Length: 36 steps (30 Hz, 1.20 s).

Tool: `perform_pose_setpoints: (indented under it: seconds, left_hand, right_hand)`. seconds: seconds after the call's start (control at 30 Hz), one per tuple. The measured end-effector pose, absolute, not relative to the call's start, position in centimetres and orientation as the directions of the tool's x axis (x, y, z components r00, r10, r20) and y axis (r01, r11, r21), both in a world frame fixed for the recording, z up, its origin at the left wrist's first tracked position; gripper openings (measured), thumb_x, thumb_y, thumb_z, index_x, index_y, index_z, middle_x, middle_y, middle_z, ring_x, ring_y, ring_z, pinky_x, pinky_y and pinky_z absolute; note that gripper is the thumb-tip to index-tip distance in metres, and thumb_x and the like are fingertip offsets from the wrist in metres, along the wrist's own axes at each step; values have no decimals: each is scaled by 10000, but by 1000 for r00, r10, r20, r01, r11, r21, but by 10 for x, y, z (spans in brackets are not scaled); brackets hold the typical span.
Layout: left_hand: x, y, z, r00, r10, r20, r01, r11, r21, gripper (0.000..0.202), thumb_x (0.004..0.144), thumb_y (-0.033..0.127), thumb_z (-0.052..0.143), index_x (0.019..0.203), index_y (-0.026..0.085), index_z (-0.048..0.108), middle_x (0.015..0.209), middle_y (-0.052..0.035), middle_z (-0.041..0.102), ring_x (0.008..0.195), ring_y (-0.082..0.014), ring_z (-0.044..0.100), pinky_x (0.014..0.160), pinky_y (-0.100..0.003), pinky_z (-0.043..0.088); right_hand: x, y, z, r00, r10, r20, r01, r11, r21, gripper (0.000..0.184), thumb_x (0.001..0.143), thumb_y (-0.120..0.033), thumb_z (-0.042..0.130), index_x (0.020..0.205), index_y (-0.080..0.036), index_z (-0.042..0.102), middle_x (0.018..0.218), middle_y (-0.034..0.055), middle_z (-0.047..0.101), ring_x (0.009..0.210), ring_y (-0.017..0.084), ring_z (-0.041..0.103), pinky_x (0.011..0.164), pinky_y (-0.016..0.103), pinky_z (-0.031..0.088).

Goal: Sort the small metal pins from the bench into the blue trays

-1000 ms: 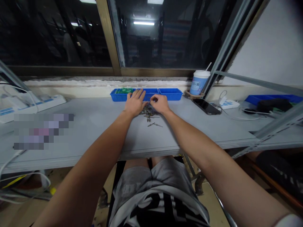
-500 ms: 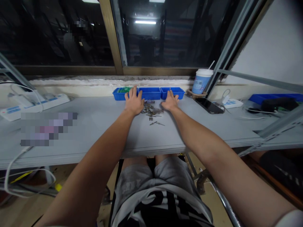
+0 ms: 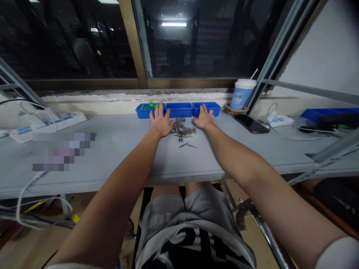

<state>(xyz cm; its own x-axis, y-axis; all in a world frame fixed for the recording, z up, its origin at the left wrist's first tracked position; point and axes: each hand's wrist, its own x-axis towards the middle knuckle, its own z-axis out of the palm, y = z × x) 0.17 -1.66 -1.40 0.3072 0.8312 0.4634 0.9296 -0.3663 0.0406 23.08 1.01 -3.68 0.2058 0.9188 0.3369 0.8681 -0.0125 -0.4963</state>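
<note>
My left hand lies palm down on the table with fingers spread, its fingertips at the front of the left blue bin, which holds green pieces. My right hand is also open, fingers stretched against the front of the right blue bin. A small pale spot shows at its fingertips; I cannot make it out. Between the hands sits a loose pile of small metal pieces, thin and pin-like, perhaps rivets or screws. Two longer pins lie nearer me. The middle blue bin stands behind the pile.
To the right are a lidded cup with a straw, a black phone and a white power strip. Another power strip and a blurred-out item lie left. The table's front edge runs above my lap.
The camera view has shifted slightly, so everything appears a little to the right. My left thumb now sticks out further toward the pile. Both hands stay in place by the bins.
</note>
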Motion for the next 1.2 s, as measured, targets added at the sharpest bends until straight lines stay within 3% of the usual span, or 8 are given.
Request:
perform_pose_setpoints:
  seconds: [0.17, 0.27, 0.4, 0.53, 0.63, 0.77, 1.0, 1.2]
  left_hand:
    - [1, -9, -19, 310, 865, 394, 920, -378, 105, 718, 929, 647, 325, 1516, 232, 341, 1651, -115, 95, 1497, -401, 81, 1162, -625, 138]
    - [-1, -6, -20, 345, 891, 296, 902, -402, 159, 749, 931, 661, 292, 1517, 197, 341, 1646, -131, 119, 1500, -390, 98, 1172, -585, 176]
    - [-2, -5, -20, 420, 900, 118, 869, -436, 234, 849, 909, 721, 232, 1527, 144, 309, 1629, -159, 174, 1503, -338, 146, 1199, -489, 186]
    - [-2, -6, -17, 470, 882, 35, 853, -464, 237, 880, 883, 755, 237, 1528, 161, 303, 1613, -153, 227, 1491, -323, 200, 1198, -457, 197]
    - [-2, -8, -15, 475, 880, 5, 859, -465, 214, 816, 909, 712, 221, 1533, 191, 297, 1613, -123, 240, 1486, -314, 223, 1196, -451, 200]
    - [-1, -8, -14, 485, 873, -49, 864, -469, 185, 771, 934, 656, 177, 1558, 206, 227, 1635, -90, 159, 1510, -277, 137, 1212, -439, 138]
    - [2, -9, -13, 493, 868, -61, 862, -478, 169, 765, 938, 640, 167, 1564, 200, 196, 1640, -89, 120, 1515, -271, 111, 1213, -452, 115]
    - [4, -10, -15, 471, 882, -7, 867, -461, 192, 739, 944, 610, 233, 1551, 189, 230, 1633, -126, 149, 1511, -277, 142, 1206, -481, 138]
  right_hand:
    - [229, 14, -38, 228, 900, 372, 858, -6, -513, 885, 725, -356, 668, 1501, -173, 283, 1613, 173, 157, 1347, 476, 282, 1044, 679, 287]
    - [225, 8, -35, 193, 856, 480, 863, 85, -498, 735, 772, -371, 634, 1434, -175, 383, 1557, 183, 254, 1331, 440, 308, 1045, 649, 302]
    - [211, -2, -30, -25, 809, 587, 855, 321, -406, 465, 828, -406, 587, 1223, -163, 552, 1298, 167, 505, 1232, 349, 411, 1058, 543, 336]
    - [192, -5, -33, -249, 815, 523, 820, 465, -334, 274, 876, -387, 533, 1036, -176, 601, 1089, 118, 592, 1103, 284, 490, 1016, 467, 377]
    - [183, -3, -36, -299, 839, 454, 840, 458, -292, 230, 923, -340, 457, 941, -173, 614, 1028, 116, 610, 1078, 264, 504, 1005, 433, 375]
    - [180, -3, -37, -320, 870, 374, 861, 432, -269, 233, 925, -333, 465, 907, -173, 633, 1009, 111, 640, 1034, 245, 531, 987, 408, 381]
    - [180, -7, -31, -299, 911, 285, 848, 390, -358, 129, 843, -234, 561, 833, -173, 674, 903, 75, 701, 840, 200, 592, 775, 303, 422]
    - [180, -9, -31, -276, 885, 376, 806, 426, -411, 101, 833, -164, 577, 822, -171, 676, 868, 62, 696, 815, 180, 588, 775, 289, 419]
